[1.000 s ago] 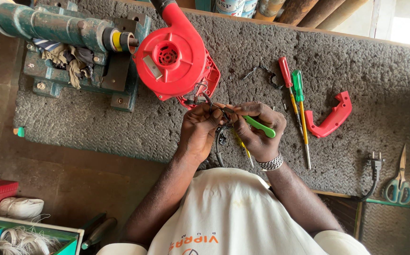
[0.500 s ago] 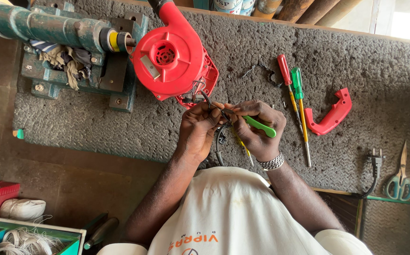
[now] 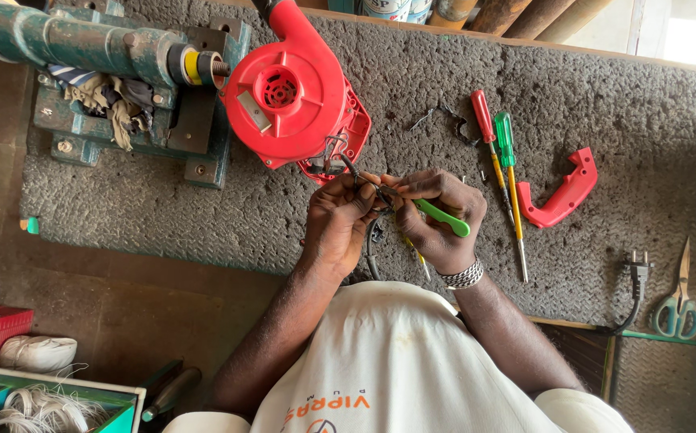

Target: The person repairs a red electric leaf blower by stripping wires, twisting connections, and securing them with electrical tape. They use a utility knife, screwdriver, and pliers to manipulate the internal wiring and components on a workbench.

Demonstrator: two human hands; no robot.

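Left hand [image 3: 340,224]: closed, pinching dark wires [image 3: 364,183] just below the blower.
Right hand [image 3: 436,216]: closed around a green-handled tool [image 3: 443,217], probably small pliers; its tip is hidden between the fingers, so I cannot tell which.
Tool axis: runs from 4 o'clock at the handle end to 10 o'clock at the working end, pointing toward the left hand's fingertips.
Wires: lead up toward 11 o'clock into the open underside of the red blower [image 3: 292,100]; both hands meet on them, the left one nearer the blower.
Red blower: lies on the grey surface [image 3: 604,88] at 11 o'clock from the hands, fan grille up, nozzle pointing to 12 o'clock.
Screwdrivers [image 3: 500,160]: a red and a green one, side by side at 2 o'clock, shafts pointing to 6 o'clock.
Red cover piece [image 3: 560,192]: at 3 o'clock, apart from the hands.
Vise [image 3: 123,88]: green, far off at 10 o'clock.
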